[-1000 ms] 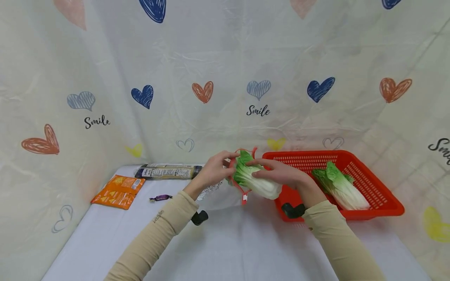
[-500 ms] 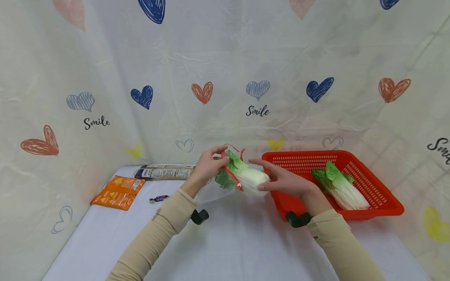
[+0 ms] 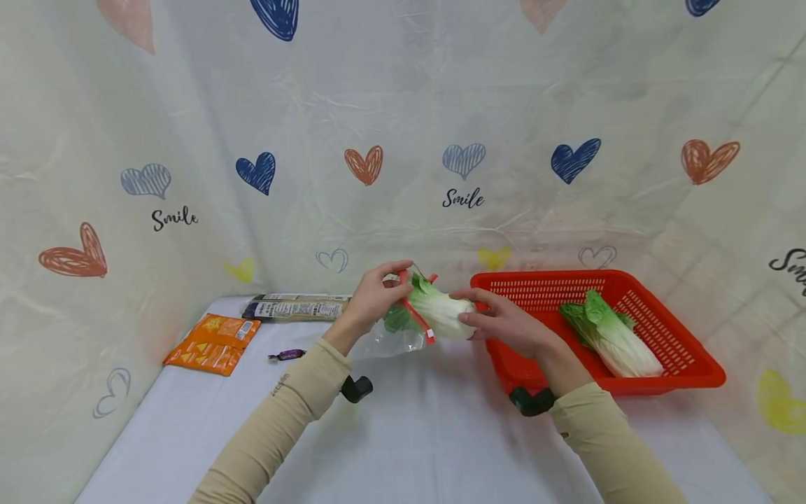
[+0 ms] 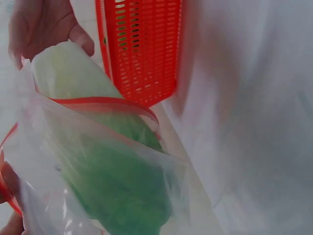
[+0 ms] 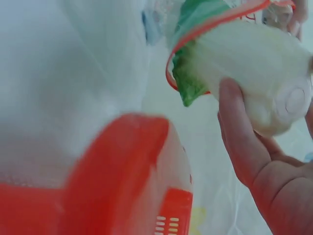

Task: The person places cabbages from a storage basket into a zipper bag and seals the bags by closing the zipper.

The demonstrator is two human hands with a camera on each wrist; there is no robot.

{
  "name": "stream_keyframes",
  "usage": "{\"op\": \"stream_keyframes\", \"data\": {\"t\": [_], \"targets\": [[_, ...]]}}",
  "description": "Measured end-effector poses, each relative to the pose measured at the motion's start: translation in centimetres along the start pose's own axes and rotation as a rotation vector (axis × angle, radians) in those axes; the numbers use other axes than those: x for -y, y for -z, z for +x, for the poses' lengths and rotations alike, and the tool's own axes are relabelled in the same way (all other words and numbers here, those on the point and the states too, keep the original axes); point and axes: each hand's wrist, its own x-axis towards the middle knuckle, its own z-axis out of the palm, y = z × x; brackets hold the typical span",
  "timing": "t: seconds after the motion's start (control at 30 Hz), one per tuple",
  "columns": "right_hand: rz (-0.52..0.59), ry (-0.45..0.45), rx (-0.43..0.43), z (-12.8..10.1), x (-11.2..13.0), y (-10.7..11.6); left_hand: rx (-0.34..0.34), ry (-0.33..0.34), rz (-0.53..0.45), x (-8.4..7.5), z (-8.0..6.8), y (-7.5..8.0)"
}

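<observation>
A napa cabbage [image 3: 443,315] is held in the air over the middle of the table, leafy end to the left. Its green leaves are inside a clear zip bag [image 3: 397,343] with a red zip edge, while the white base sticks out. My left hand [image 3: 373,297] pinches the bag's red edge at the mouth. Around the white base, my right hand [image 3: 513,322] grips with thumb and fingers, as the right wrist view of the hand [image 5: 264,166] also shows. Through the clear film in the left wrist view, the leaves [image 4: 122,181] look green.
A red basket [image 3: 689,357] with another napa cabbage [image 3: 613,339] inside stands to the right. On the left lie an orange snack packet [image 3: 213,343], a small purple-wrapped candy [image 3: 287,355] and a long dark-and-gold package [image 3: 296,308] near the back wall.
The cabbage has moved left, its leafy end passing into the bag's mouth. My right hand has shifted from the cabbage's upper side to its base; my left hand has moved slightly left.
</observation>
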Motion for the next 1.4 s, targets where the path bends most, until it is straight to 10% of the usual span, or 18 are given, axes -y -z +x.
{"op": "stream_keyframes", "data": {"t": [0.23,0.43,0.6,0.73,1.07,1.4], "targets": [[-0.052,-0.002,-0.14,0.2,0.5,-0.8,0.076,-0.101,0.231,0.0,-0.1,0.1],[0.111,0.013,-0.194,0.7,-0.3,-0.9,0.094,-0.363,0.658,-0.7,-0.2,-0.7],[0.169,-0.006,-0.226,1.3,-1.0,-2.3,0.204,-0.543,0.814,-1.1,-0.8,-2.7],[0.205,-0.019,-0.295,1.5,-0.9,-3.6,0.221,-0.587,0.826,-1.2,-1.4,-3.4],[0.541,0.053,-0.321,0.9,-1.3,-3.5,-0.029,-0.584,0.727,-0.8,-1.2,-1.8],[0.723,0.072,-0.36,2.1,-1.3,-5.9,0.13,-0.574,0.705,-1.5,-1.7,-3.4]]}}
